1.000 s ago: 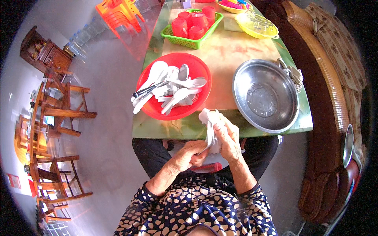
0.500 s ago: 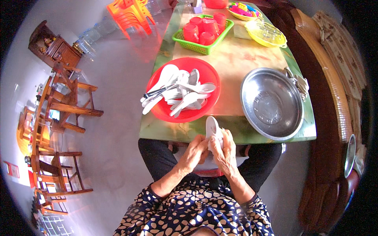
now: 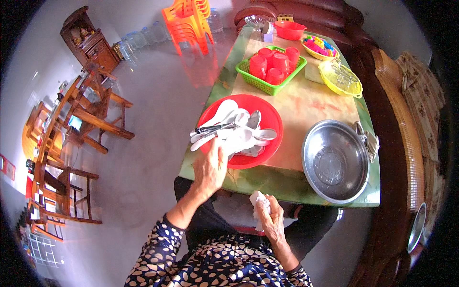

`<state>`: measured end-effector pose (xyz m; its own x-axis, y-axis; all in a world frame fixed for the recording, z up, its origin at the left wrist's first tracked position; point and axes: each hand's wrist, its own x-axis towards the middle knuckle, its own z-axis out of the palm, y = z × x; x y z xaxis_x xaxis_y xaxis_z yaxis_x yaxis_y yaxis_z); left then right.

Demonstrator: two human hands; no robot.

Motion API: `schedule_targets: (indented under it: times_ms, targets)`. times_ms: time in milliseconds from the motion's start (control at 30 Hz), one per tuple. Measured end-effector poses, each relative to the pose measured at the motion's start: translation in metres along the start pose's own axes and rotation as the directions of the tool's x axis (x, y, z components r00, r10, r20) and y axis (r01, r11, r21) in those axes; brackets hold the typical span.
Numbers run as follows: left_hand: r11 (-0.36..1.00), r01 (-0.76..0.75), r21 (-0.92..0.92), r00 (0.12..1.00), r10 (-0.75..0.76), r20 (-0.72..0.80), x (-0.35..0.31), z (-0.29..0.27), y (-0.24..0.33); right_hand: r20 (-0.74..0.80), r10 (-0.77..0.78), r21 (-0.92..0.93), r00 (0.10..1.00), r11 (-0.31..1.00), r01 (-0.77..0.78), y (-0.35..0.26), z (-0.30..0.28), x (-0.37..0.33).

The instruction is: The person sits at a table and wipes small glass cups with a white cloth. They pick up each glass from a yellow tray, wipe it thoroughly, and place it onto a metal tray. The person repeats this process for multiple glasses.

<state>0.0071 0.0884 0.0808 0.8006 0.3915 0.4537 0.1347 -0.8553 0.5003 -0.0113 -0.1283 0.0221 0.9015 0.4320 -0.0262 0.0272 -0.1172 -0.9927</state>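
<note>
A red basin (image 3: 272,152) on the table holds a heap of white spoons, some metal spoons and dark-handled pieces. My left hand (image 3: 210,167) is over the basin's near left rim, fingers closed around a white spoon (image 3: 240,139) whose bowl lies over the heap; its handle is partly hidden by my fingers. Above my lap, just off the table's front edge, my right hand (image 3: 271,220) is closed around a crumpled white cloth (image 3: 259,200). A wide steel basin (image 3: 313,160) stands to the right, with a little shiny wetness or glare at its bottom.
A green basket (image 3: 258,86) of red mugs stands farther back. Beyond it are a yellow basket (image 3: 356,88) of clear glassware and a bowl of colourful pieces (image 3: 319,46). A crumpled cloth (image 3: 372,146) lies beside the steel basin. Stacked orange chairs (image 3: 186,28) and wooden stools occupy the left.
My hands have parted. The left has gone forward and left to the red basin with a spoon; the right stays over my lap with the cloth. The view has shifted, showing more beyond the table.
</note>
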Motion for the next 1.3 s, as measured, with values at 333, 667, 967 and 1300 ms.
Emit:
schedule_targets:
  times_ms: [333,667,967,1300]
  targets:
    - [0.925,-0.037,0.378,0.998,0.017,0.057,0.079,0.021,-0.028,0.013,0.063,-0.006,0.998,0.998,-0.063,0.011,-0.006,0.007]
    - [0.904,-0.093,0.417,0.994,0.061,0.089,0.088,0.037,-0.038,-0.012,0.079,0.036,0.997,0.996,-0.079,0.007,-0.008,0.017]
    - [0.959,-0.152,0.238,0.987,0.162,-0.019,0.077,0.02,-0.01,-0.011,0.033,0.048,0.999,0.998,-0.033,0.011,-0.017,0.006]
    - [0.655,0.535,-0.534,0.671,0.055,0.74,0.001,0.086,0.081,-0.124,0.242,0.09,0.962,0.969,-0.232,0.026,-0.06,-0.028]
